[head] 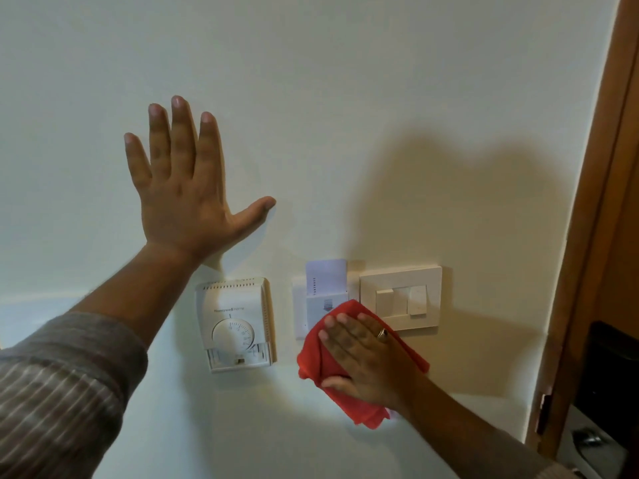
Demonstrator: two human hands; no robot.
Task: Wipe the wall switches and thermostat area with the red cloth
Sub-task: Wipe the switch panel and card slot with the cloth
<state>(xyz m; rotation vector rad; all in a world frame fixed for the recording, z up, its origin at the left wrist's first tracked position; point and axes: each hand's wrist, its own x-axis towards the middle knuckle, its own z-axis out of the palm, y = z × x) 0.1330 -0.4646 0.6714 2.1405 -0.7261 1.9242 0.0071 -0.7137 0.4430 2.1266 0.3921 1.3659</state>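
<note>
My left hand [179,198] lay flat on the wall [380,98] in the upper left of the frame, fingers spread and pointing up, thumb stuck out to the right, holding nothing. Its wrist sat just above the thermostat [237,324], and my striped sleeve [58,385] filled the lower left corner.

My right hand [363,354] was at lower centre, palm flat and fingers loosely together, pressing the cloth [349,361] against the wall. A ring [382,334] showed on one finger. The cloth was red and bunched under my palm, with a corner sticking up above my fingertips and another hanging below my wrist. It covered the lower right part of the card holder [313,305] and touched the lower left edge of the switch plate [401,299].

The thermostat was white, with a round dial in its lower half, and sat left of the cloth, apart from it. The card holder stood between thermostat and switch plate, with a pale card [326,274] poking up out of its top. The switch plate held two rockers side by side and lay just right of the holder.

My arm's shadow fell broadly on the wall above and right of the switch plate. A brown wooden door frame [601,202] ran down the right edge of the frame, with a metal handle [587,440] in the lower right corner.
</note>
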